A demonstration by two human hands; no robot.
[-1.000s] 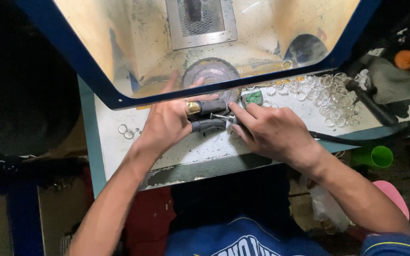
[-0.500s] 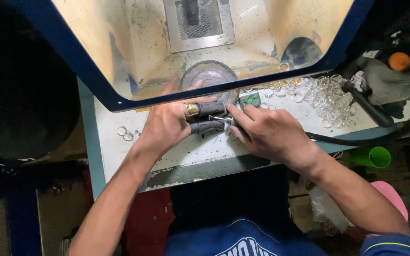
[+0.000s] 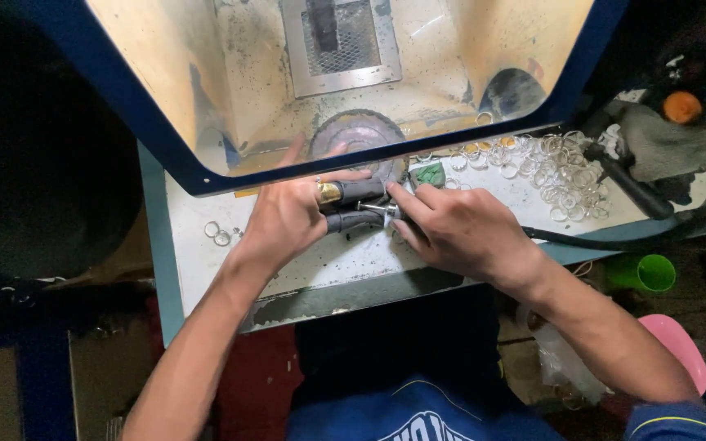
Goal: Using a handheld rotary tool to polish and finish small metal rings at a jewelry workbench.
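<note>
At the near edge of the bench [image 3: 288,278] both hands are bunched together over one small job. The left hand [image 3: 288,219] is closed around a dark, rubber-sleeved handpiece [image 3: 357,206] with a brass collar at its end, two fingers wearing black guards. The right hand [image 3: 459,229] is pinched shut on a small bright metal piece [image 3: 376,210], pressing it against the handpiece's tip; what that piece is, I cannot tell, it is too small.

The risk, as I judge it, is the grip: the piece is tiny and held only at fingertip level, so a slip could flick it off the bench's near edge into the clutter below, or bring bare fingertips against the working tip. The black cable [image 3: 582,241] trailing from under the right wrist could tug the handpiece off line.

A few loose rings [image 3: 216,234] lie near the bench's left edge. Just beyond the hands, a green block [image 3: 430,174] sits by the hood opening. Towards the right far edge, a heap of clear rings [image 3: 549,175] crowds the surface, with a black-handled tool [image 3: 627,186] lying across it. Directly behind the hands a round polishing wheel [image 3: 359,135] sits inside the blue-framed dust hood [image 3: 165,155], close to the left knuckles. A green cup [image 3: 647,272] sits below the bench's right end.
</note>
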